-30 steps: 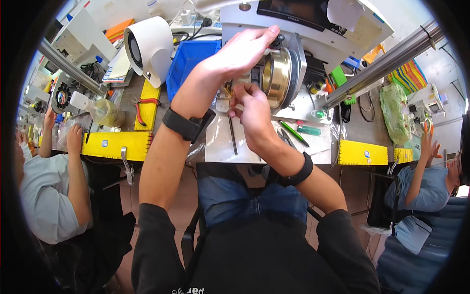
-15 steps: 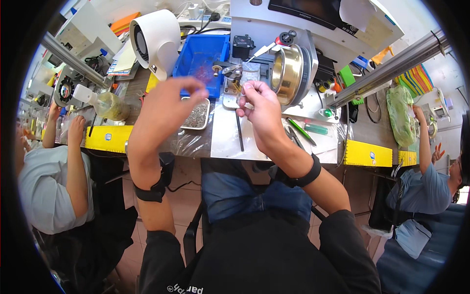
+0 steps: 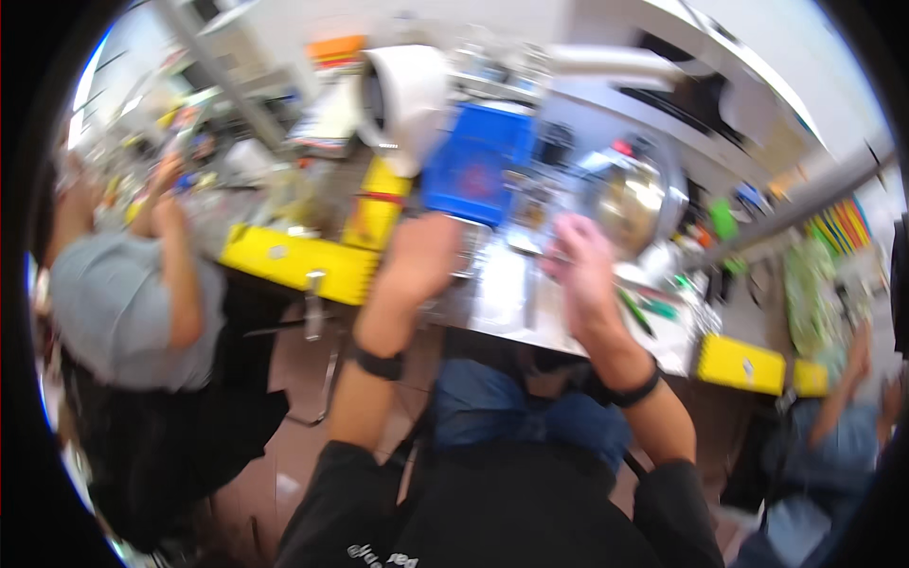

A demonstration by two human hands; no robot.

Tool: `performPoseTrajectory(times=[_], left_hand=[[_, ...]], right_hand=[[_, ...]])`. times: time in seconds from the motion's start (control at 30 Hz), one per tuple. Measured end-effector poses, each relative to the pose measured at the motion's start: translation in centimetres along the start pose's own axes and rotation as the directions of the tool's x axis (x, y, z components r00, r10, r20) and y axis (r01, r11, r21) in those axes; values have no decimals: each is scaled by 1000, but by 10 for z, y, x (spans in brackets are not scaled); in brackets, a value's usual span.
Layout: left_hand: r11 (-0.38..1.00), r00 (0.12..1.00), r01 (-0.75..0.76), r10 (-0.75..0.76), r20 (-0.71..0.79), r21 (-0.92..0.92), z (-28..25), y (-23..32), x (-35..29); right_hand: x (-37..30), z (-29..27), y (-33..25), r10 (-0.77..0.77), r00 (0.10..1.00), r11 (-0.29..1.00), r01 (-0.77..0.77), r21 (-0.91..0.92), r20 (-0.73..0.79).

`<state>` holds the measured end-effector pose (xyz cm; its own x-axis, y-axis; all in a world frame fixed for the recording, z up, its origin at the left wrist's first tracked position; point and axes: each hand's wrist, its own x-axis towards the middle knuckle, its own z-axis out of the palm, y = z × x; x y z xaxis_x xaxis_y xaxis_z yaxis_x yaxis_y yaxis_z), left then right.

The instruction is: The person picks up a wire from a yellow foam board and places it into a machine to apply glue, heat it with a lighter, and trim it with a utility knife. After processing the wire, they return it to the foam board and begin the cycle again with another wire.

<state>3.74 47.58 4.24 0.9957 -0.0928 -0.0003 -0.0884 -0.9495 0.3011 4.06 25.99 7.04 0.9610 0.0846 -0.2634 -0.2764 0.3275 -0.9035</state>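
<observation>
The picture is smeared by motion. My left hand (image 3: 426, 254) is over the small white tray (image 3: 469, 248) of tiny pieces, in front of the blue bin (image 3: 476, 133); its fingers are too blurred to read. My right hand (image 3: 582, 265) is held above the white work sheet (image 3: 502, 298), left of the round gold-coloured drum (image 3: 625, 208). Its thumb and fingers are pinched together, and whatever is between them is too small and blurred to name. Just beyond that hand stands a small metal fixture (image 3: 530, 204). Black bands circle both my wrists.
A white round-mouthed device (image 3: 417, 104) stands behind my left hand. Yellow strips (image 3: 298, 263) line the table's front edge. A green pen (image 3: 636, 312) lies right of my right hand. People sit at work on my left (image 3: 133, 312) and right (image 3: 843, 426).
The whole view has swung, shifting the bench rightward in the picture. My left hand has lowered toward the small white tray. My right hand has moved off the metal fixture, nearer me, still pinched.
</observation>
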Motion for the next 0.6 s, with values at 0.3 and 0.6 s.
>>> performPoseTrajectory(times=[0.3,0.6], left_hand=[[999,991,-32,36,-133,34,16,28,6],[997,993,-10,0,-114,-81,6,29,3]], right_hand=[[6,-37,11,-75,997,993,72,95,22],[19,-34,11,-60,997,994,56,89,46]])
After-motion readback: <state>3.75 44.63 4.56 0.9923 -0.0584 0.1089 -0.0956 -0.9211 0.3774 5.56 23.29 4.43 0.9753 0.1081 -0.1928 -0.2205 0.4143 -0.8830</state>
